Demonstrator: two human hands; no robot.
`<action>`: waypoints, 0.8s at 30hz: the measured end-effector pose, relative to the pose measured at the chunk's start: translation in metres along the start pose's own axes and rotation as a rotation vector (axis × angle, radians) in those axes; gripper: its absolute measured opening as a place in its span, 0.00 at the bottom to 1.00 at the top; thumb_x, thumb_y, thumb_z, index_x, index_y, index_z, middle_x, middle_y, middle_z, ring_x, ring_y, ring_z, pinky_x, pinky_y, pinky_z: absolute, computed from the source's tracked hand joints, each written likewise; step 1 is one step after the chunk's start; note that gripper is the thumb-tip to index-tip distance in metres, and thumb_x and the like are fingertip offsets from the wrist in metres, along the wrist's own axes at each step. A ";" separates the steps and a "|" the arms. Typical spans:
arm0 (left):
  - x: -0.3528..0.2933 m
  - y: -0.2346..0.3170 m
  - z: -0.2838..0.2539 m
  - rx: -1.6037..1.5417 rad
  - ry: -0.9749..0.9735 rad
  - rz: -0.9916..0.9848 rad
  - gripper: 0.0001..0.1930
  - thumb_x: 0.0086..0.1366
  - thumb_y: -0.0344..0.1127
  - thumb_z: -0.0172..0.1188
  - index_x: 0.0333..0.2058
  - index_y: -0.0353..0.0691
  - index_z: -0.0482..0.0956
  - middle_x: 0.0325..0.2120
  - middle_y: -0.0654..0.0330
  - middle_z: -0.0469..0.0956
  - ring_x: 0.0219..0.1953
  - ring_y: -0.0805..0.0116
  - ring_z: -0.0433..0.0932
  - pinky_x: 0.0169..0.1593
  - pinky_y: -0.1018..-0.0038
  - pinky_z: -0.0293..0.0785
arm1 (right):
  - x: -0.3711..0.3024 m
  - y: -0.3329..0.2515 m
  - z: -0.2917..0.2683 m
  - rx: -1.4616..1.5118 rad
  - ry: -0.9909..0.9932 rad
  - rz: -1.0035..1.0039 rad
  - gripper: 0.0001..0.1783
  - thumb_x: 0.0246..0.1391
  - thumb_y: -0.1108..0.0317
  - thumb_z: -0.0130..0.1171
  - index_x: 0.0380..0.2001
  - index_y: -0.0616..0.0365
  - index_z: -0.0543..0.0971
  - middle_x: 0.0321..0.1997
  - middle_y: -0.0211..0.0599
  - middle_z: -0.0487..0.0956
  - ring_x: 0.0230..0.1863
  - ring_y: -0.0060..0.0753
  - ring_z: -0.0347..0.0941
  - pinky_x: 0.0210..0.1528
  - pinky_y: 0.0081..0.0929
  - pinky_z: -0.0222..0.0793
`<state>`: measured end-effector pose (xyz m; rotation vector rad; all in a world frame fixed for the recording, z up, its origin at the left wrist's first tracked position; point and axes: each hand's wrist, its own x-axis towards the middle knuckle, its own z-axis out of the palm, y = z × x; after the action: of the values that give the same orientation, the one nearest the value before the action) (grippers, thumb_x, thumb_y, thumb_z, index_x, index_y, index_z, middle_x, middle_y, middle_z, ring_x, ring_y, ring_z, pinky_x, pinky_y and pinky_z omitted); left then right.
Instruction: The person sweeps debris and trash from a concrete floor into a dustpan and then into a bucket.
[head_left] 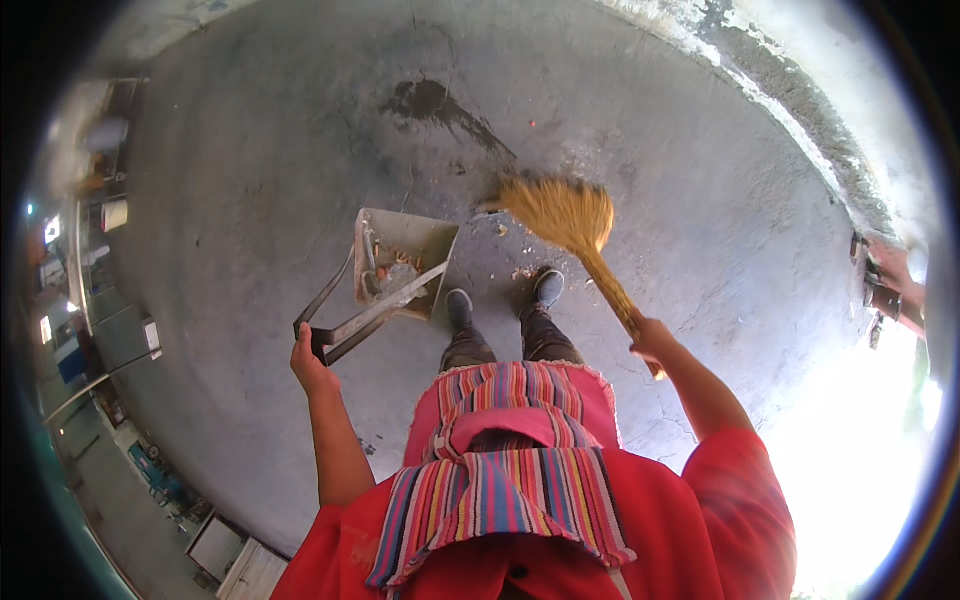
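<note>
My left hand [313, 360] is closed round the dark handle of a metal dustpan [432, 238], held out to the left of my feet. Bits of litter [400, 268] and a greyish clump lie in the pan. In my right hand [655, 343] is the stick end of a straw broom [560, 210]. Its bristles fan out on the concrete ahead of my feet, blurred at the tips. Small crumbs and scraps [525, 272] are scattered on the floor between the bristles and my shoes. A dark wet streak [440, 108] runs up to the bristles from beyond.
My shoes [548, 287] stand on the grey concrete floor [260, 150]. A pale wall base [800, 120] curves along the far right, with bright light at the lower right. Shelves and clutter [110, 215] line the left side. A small red bit [532, 123] lies farther ahead.
</note>
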<state>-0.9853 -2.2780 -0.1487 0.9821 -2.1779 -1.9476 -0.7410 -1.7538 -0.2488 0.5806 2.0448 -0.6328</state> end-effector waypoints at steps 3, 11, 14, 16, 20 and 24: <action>0.007 -0.005 -0.001 -0.027 -0.026 0.008 0.15 0.57 0.46 0.62 0.27 0.39 0.75 0.23 0.67 0.70 0.27 0.75 0.67 0.33 0.77 0.63 | -0.068 0.004 0.003 0.163 0.084 0.018 0.46 0.31 0.68 0.64 0.59 0.54 0.60 0.37 0.56 0.77 0.41 0.55 0.73 0.42 0.38 0.70; 0.059 -0.058 -0.020 -0.060 -0.086 -0.018 0.16 0.57 0.47 0.62 0.25 0.39 0.73 0.22 0.67 0.70 0.26 0.75 0.67 0.32 0.77 0.62 | -0.091 -0.084 0.054 0.882 0.033 0.017 0.43 0.40 0.74 0.56 0.62 0.49 0.55 0.30 0.43 0.76 0.28 0.38 0.76 0.30 0.34 0.73; 0.068 -0.067 -0.023 -0.051 -0.110 -0.006 0.15 0.57 0.47 0.60 0.28 0.39 0.75 0.24 0.67 0.70 0.28 0.75 0.68 0.34 0.76 0.63 | -0.032 -0.095 0.069 1.357 -0.145 -0.127 0.39 0.46 0.76 0.52 0.63 0.49 0.53 0.25 0.37 0.73 0.20 0.29 0.72 0.21 0.27 0.71; 0.072 -0.067 -0.034 -0.017 -0.123 0.025 0.15 0.58 0.47 0.59 0.30 0.39 0.76 0.26 0.67 0.70 0.30 0.75 0.68 0.35 0.75 0.64 | 0.015 -0.109 0.072 1.575 -0.309 -0.154 0.36 0.49 0.75 0.51 0.62 0.50 0.53 0.23 0.37 0.73 0.17 0.29 0.71 0.18 0.27 0.69; 0.097 -0.076 -0.044 0.085 -0.162 0.098 0.17 0.58 0.48 0.59 0.28 0.38 0.75 0.25 0.66 0.70 0.30 0.74 0.69 0.35 0.77 0.64 | 0.151 -0.165 0.097 0.987 -0.219 -0.207 0.22 0.51 0.65 0.54 0.50 0.54 0.66 0.18 0.34 0.71 0.16 0.28 0.70 0.14 0.30 0.66; 0.115 -0.088 -0.024 0.209 -0.126 0.104 0.17 0.57 0.48 0.60 0.27 0.38 0.74 0.25 0.64 0.71 0.29 0.73 0.69 0.33 0.77 0.66 | 0.206 -0.207 0.118 0.780 -0.199 -0.036 0.20 0.50 0.56 0.58 0.43 0.56 0.72 0.15 0.33 0.69 0.13 0.25 0.66 0.14 0.27 0.65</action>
<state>-1.0301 -2.3553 -0.2653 0.7700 -2.4880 -1.8118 -0.8972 -1.9523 -0.4371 0.8756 1.5790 -1.4660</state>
